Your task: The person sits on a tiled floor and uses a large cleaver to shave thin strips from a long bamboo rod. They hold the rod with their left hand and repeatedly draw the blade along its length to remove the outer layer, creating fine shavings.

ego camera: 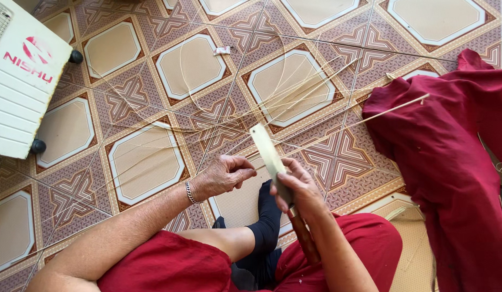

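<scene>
Head view: I am gripping a knife [272, 162] by its wooden handle in my right hand [298, 192], while my left hand [221, 176] is pinching a thin bamboo strip [337, 130] at the blade, above strips fanning over tiled floor [137, 162] beside red cloth [451, 151].

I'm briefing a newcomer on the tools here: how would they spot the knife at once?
Start at the patterned tile floor and find the seated person's two hands above their red-clothed lap. The right hand grips the knife, blade pointing up and away. Unlike the thin pale strips fanned around it, it is broad, flat and has a brown wooden handle.
</scene>
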